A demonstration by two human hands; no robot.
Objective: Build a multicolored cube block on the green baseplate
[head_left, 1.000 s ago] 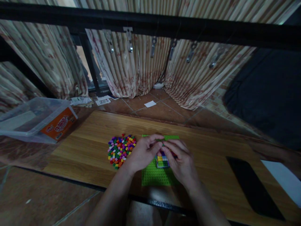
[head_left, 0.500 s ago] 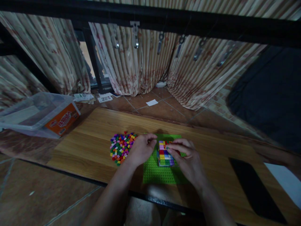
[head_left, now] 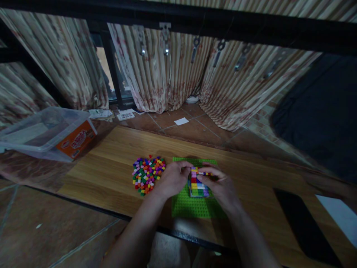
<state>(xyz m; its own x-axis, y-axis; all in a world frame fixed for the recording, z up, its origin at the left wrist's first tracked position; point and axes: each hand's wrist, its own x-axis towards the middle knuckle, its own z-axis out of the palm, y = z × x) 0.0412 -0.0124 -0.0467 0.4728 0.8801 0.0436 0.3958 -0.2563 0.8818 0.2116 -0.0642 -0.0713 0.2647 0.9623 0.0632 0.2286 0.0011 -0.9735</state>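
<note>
A low block of toy bricks (head_left: 198,190), built in rows of many colours, stands on a green studded baseplate (head_left: 192,209). My left hand (head_left: 175,179) is closed, its thumb and forefinger at the block's far left corner. Over the block's right side bends my right hand (head_left: 221,182), closed, with fingertips touching the coloured rows on top. Whether a loose small brick sits between these fingertips is hidden. Left of the baseplate lies a loose pile of small coloured bricks (head_left: 146,175), close to my left wrist.
The wooden table (head_left: 106,167) carries a black flat slab (head_left: 304,223) and a white sheet (head_left: 338,216) at the right. Beyond its left end stands a clear plastic bin (head_left: 41,143) with an orange label. A dark bar (head_left: 178,15) with hanging clips crosses above, before striped curtains.
My left hand has moved right, away from the pile, to the block's corner. My right hand's fingers, which pinched a small greenish brick above the block, now rest lower on it. The view shifted slightly.
</note>
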